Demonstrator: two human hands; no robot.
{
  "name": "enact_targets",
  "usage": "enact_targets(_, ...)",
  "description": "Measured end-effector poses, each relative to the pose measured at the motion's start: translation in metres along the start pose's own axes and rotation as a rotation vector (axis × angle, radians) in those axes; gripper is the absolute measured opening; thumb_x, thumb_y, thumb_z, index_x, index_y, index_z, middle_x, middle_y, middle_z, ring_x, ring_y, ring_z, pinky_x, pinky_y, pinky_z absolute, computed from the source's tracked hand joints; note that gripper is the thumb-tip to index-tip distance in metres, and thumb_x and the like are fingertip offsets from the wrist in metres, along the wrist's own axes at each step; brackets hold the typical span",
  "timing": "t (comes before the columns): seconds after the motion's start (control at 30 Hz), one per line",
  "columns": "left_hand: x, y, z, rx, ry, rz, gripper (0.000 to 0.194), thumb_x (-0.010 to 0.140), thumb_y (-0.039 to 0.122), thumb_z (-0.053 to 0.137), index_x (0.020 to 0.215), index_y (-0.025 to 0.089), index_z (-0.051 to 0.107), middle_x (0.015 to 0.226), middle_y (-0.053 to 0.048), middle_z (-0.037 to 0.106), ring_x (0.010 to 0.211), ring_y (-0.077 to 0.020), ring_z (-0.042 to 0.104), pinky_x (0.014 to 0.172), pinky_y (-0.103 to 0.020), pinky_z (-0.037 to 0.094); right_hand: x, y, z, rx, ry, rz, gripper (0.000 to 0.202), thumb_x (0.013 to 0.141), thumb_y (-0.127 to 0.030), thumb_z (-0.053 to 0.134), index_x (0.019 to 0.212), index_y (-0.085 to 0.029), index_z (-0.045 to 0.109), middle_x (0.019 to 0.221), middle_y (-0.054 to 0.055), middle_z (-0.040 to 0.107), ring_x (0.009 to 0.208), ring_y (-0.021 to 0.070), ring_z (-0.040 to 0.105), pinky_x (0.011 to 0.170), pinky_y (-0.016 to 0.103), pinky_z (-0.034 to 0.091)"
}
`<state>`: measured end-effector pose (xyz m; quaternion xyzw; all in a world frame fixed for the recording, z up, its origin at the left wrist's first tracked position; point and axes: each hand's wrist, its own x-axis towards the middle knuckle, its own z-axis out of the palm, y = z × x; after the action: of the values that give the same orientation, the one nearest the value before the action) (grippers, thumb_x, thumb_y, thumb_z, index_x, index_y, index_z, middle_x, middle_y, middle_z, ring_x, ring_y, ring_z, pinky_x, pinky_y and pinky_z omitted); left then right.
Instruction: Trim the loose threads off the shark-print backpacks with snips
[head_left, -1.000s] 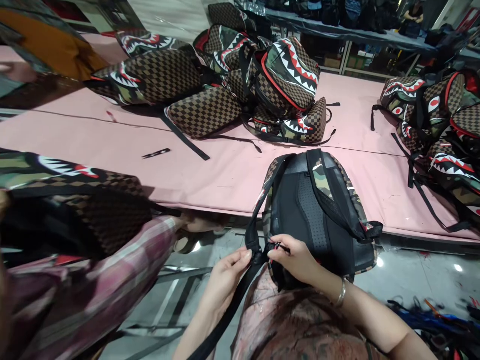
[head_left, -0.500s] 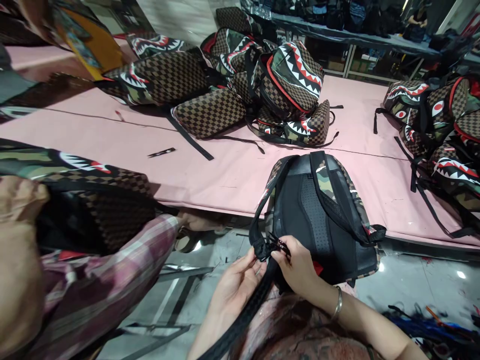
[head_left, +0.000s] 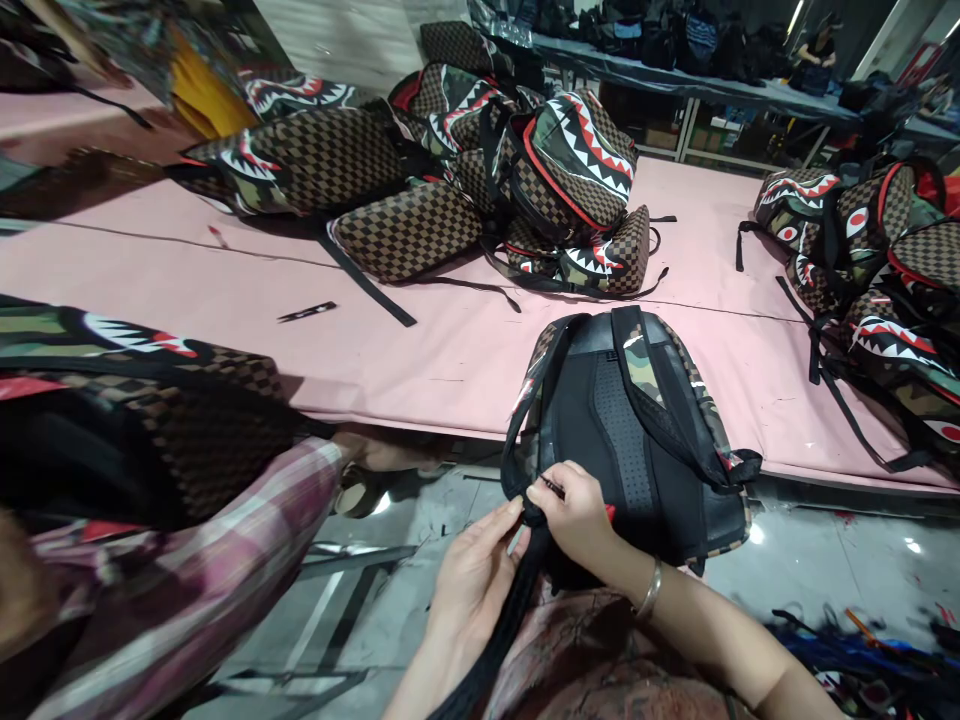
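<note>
A backpack (head_left: 622, 430) lies back panel up at the table's near edge, its black padding and camouflage-patterned shoulder straps showing. At its lower left corner, my left hand (head_left: 476, 565) pinches a black webbing strap (head_left: 506, 605) that runs down toward me. My right hand (head_left: 574, 510), with a bangle on the wrist, is closed at the same spot, with a small dark tool, perhaps thread snips, partly showing between its fingers. The strap's joint is mostly hidden by my fingertips.
Checkered shark-print backpacks (head_left: 405, 230) are heaped across the pink table (head_left: 255, 350), with more at the right (head_left: 862, 240). Black snips (head_left: 307, 312) lie left of centre. At the left, a person in plaid (head_left: 202, 600) has another bag (head_left: 202, 430). Blue and black straps (head_left: 862, 660) lie lower right.
My right hand has turned and closed in over the strap joint, covering more of the dark tool. The neighbour's hand has moved down off their bag. The view has shifted slightly.
</note>
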<state>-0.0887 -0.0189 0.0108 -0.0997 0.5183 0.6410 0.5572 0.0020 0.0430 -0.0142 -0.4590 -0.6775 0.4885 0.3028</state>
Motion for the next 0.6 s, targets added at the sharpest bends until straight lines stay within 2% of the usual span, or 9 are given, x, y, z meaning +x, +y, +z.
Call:
enact_targets(0.13,-0.002,0.003,0.0,0.023,-0.008,-0.007,0.014,0.066,-0.004,0.062,0.064,0.01,0.067,0.067,-0.004,0.068,0.058,-0.0106,0.061,0.057,-0.019,0.051,0.007,-0.003,-0.005,0.584,-0.236,0.355,0.034,0.075,-0.047,0.052,0.059,-0.021,0.036,0.047,-0.01,0.028,0.038,0.005,0.022,0.037,0.019,0.022)
enact_targets(0.2,-0.001,0.003,-0.004,0.035,-0.035,-0.018,0.015,0.066,-0.003,0.062,0.069,0.01,0.068,0.071,-0.005,0.068,0.06,-0.0113,0.062,0.058,-0.019,0.052,0.005,-0.002,-0.009,0.75,-0.267,0.393,0.039,0.071,-0.052,0.056,0.061,-0.021,0.036,0.045,-0.012,0.024,0.036,0.0033,0.017,0.035,0.018,0.016)
enact_targets(0.23,0.0,0.003,-0.006,0.039,-0.047,-0.023,0.015,0.067,-0.003,0.061,0.071,0.01,0.068,0.071,-0.005,0.068,0.06,-0.0115,0.062,0.058,-0.02,0.052,0.004,-0.002,-0.01,0.772,-0.237,0.379,0.039,0.07,-0.052,0.057,0.062,-0.02,0.037,0.044,-0.012,0.024,0.035,0.0031,0.017,0.035,0.018,0.016)
enact_targets(0.33,0.002,0.004,-0.011,0.043,-0.073,-0.018,0.015,0.068,-0.002,0.061,0.072,0.01,0.068,0.074,-0.006,0.069,0.061,-0.012,0.062,0.06,-0.021,0.054,-0.002,0.001,-0.013,0.634,-0.107,0.297,0.034,0.076,-0.049,0.053,0.063,-0.019,0.046,0.042,-0.01,0.028,0.036,0.0051,0.025,0.036,0.018,0.022)
enact_targets(0.43,0.003,0.006,-0.012,0.067,-0.114,-0.015,0.013,0.067,0.001,0.062,0.075,0.009,0.068,0.076,-0.007,0.069,0.063,-0.0127,0.063,0.061,-0.021,0.054,-0.004,0.003,-0.013,0.319,-0.02,0.118,0.022,0.081,-0.034,0.05,0.07,-0.017,0.059,0.059,-0.002,0.053,0.056,0.0103,0.05,0.053,0.021,0.041)
enact_targets(0.5,0.003,0.008,-0.012,0.089,-0.136,-0.016,0.013,0.067,0.003,0.064,0.077,0.009,0.069,0.078,-0.007,0.069,0.065,-0.0132,0.063,0.062,-0.022,0.054,-0.003,0.003,-0.012,0.161,-0.057,0.005,0.013,0.078,-0.022,0.053,0.081,-0.019,0.065,0.081,0.001,0.062,0.077,0.0132,0.057,0.071,0.024,0.045)
enact_targets(0.53,0.003,0.008,-0.013,0.1,-0.137,-0.008,0.012,0.067,0.004,0.065,0.077,0.009,0.069,0.079,-0.007,0.069,0.066,-0.0131,0.063,0.063,-0.022,0.054,-0.002,0.003,-0.011,0.113,-0.097,-0.027,0.014,0.075,-0.018,0.056,0.085,-0.02,0.066,0.088,0.001,0.062,0.083,0.0138,0.057,0.076,0.025,0.044)
enact_targets(0.6,0.005,0.009,-0.014,0.149,-0.142,0.007,0.013,0.065,0.009,0.068,0.078,0.01,0.069,0.077,-0.006,0.068,0.066,-0.0126,0.062,0.063,-0.022,0.053,0.0,0.004,-0.008,0.047,-0.163,-0.05,0.018,0.069,-0.013,0.062,0.086,-0.02,0.066,0.088,0.001,0.062,0.084,0.0143,0.057,0.078,0.025,0.044)
